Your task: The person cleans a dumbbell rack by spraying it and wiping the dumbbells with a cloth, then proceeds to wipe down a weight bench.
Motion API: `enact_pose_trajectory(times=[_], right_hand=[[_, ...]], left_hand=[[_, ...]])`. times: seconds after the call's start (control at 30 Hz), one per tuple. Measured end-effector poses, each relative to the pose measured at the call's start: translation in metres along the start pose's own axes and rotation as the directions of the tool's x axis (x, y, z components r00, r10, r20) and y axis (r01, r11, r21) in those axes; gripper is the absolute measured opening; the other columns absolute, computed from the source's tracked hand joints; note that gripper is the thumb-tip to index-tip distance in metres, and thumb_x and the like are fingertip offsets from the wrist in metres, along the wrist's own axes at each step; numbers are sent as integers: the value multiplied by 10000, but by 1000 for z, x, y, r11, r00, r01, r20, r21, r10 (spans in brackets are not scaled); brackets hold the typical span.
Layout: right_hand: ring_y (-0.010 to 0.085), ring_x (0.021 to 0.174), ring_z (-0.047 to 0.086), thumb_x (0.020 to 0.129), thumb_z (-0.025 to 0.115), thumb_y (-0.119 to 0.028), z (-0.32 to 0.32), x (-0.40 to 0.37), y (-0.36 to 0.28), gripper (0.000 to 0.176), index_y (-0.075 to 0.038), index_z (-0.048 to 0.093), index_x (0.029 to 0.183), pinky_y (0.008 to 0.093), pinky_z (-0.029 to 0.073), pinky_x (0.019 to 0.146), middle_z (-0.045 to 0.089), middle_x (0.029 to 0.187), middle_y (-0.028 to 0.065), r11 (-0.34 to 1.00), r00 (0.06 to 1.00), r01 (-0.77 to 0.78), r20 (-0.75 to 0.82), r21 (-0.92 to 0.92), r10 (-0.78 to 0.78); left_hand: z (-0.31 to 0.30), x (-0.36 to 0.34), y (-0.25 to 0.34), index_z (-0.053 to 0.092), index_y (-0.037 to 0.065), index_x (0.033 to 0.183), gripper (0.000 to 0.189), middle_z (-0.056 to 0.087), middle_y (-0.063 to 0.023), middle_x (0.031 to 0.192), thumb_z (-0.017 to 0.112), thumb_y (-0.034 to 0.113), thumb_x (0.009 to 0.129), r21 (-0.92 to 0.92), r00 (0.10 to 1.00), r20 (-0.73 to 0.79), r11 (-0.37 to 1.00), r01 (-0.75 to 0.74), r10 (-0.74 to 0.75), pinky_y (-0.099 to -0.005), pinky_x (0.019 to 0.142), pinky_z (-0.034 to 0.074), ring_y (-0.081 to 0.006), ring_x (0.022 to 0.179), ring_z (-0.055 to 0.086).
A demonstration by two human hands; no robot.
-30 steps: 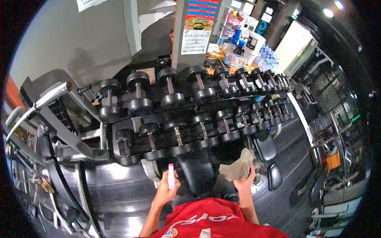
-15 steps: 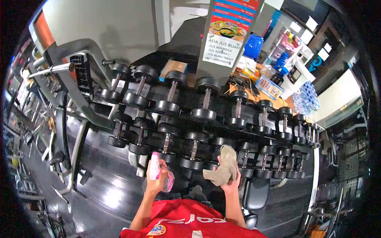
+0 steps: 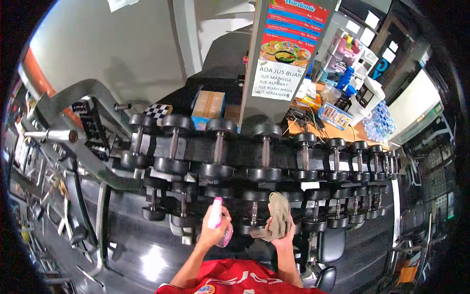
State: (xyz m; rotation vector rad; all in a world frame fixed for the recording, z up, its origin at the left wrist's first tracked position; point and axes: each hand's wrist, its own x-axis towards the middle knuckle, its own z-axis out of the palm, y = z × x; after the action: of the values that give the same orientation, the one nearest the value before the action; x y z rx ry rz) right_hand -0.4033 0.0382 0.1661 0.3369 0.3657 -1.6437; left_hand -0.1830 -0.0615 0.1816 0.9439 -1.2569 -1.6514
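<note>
The left hand [image 3: 210,236] has its fingers closed around a pink-and-white spray bottle [image 3: 215,215], between six and seven o'clock of the view. At five o'clock, the right hand [image 3: 285,239] is holding a grey-brown cloth [image 3: 279,214] between thumb and fingers. The upper dumbbells [image 3: 266,153] lie toward twelve o'clock from both.

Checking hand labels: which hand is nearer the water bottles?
Right. The right hand is in front and left of the water bottles; the left hand is farther left.
</note>
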Motion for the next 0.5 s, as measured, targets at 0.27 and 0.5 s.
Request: enact_pose_trajectory(times=[0.27, 0.5], right_hand=[[245, 852, 634, 922, 430, -431, 27, 37, 2, 504, -106, 492, 1302, 430, 495, 733, 577, 1244, 78, 971, 932, 222, -273, -94, -239], [319, 913, 617, 913, 453, -434, 47, 81, -88, 441, -116, 551, 1203, 552, 472, 816, 634, 1046, 106, 981, 977, 94, -174, -170, -123]], left_hand=[[16, 102, 26, 486, 30, 994, 200, 556, -44, 809, 629, 40, 854, 21, 972, 234, 999, 24, -29, -276, 578, 501, -120, 642, 598], [67, 181, 30, 512, 41, 937, 166, 555, -5, 733, 650, 88, 854, 135, 990, 106, 988, 79, -93, -242, 483, 460, -69, 541, 549]])
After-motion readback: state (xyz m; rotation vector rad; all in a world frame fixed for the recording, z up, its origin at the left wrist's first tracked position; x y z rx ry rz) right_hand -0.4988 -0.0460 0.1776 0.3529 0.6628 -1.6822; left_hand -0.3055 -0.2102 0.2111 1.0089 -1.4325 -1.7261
